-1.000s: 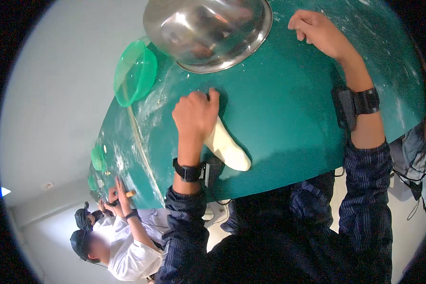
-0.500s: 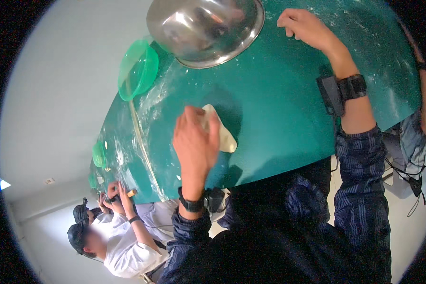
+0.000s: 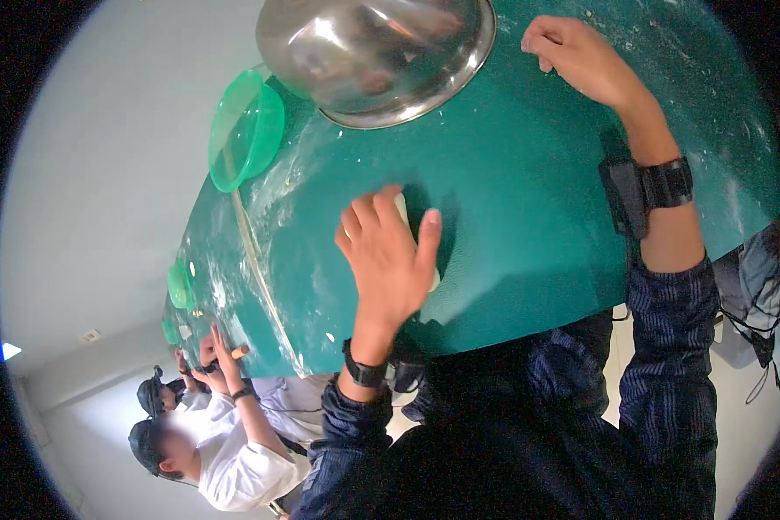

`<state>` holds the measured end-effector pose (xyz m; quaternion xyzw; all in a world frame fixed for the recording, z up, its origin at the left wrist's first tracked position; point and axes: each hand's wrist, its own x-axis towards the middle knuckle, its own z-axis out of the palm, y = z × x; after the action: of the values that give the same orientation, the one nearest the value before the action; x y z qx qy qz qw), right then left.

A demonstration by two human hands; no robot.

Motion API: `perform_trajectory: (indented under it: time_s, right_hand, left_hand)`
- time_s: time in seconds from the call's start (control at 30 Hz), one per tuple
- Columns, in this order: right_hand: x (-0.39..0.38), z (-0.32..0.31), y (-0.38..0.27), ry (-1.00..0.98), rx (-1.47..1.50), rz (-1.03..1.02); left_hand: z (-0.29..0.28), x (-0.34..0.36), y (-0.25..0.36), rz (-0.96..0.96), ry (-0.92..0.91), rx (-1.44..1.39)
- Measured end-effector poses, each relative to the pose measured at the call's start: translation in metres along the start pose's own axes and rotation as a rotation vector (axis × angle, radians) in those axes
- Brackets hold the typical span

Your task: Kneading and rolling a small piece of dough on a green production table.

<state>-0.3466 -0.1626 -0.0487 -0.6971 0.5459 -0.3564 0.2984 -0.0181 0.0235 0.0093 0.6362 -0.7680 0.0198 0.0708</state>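
My left hand (image 3: 388,247) lies palm down over a pale piece of dough (image 3: 400,208) on the green table. Its fingers are stretched out and the thumb stands apart; most of the dough is hidden under the hand, with only its edges showing. At the far right, my right hand (image 3: 572,61) is above the flour-dusted tabletop with its fingers curled in and the tips together. Whatever it may hold cannot be made out. Beside it on the left sits a large shiny metal bowl (image 3: 373,52), turned upside down.
A green plastic basin (image 3: 264,130) stands at the table's left edge. Smears of flour and small dough scraps mark the green table (image 3: 511,234). A long pale seam (image 3: 260,269) crosses it. Two people in white tops (image 3: 243,472) work at lower left, hands (image 3: 221,355) at the table.
My left hand has shifted right and spread over the dough, covering more of it. My right hand has moved slightly right, fingers still curled.
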Motion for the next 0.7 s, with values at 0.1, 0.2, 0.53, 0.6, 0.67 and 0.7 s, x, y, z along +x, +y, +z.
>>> perform_trajectory:
  time_s: [0.1, 0.2, 0.53, 0.6, 0.67, 0.7]
  right_hand:
    - [-0.008, 0.004, -0.009, 0.043, -0.02, -0.053]
    - [-0.015, 0.01, -0.031, 0.082, -0.178, -0.1]
    - [-0.097, 0.118, -0.15, -0.423, 0.225, -0.907]
    - [-0.102, 0.137, -0.146, -0.466, 0.252, -0.903]
    - [-0.106, 0.143, -0.139, -0.507, 0.266, -0.878]
    - [-0.108, 0.144, -0.136, -0.516, 0.255, -0.861]
  left_hand:
    - [0.006, 0.022, -0.014, -0.014, -0.03, -0.048]
    - [0.015, 0.043, -0.028, 0.051, 0.069, -0.038]
    - [0.019, 0.119, -0.065, -0.033, -0.018, -0.058]
    - [0.015, 0.119, -0.076, 0.03, -0.1, -0.076]
    - [0.007, 0.104, -0.067, 0.03, -0.135, -0.121]
    - [0.001, 0.092, -0.062, 0.029, -0.182, -0.154]
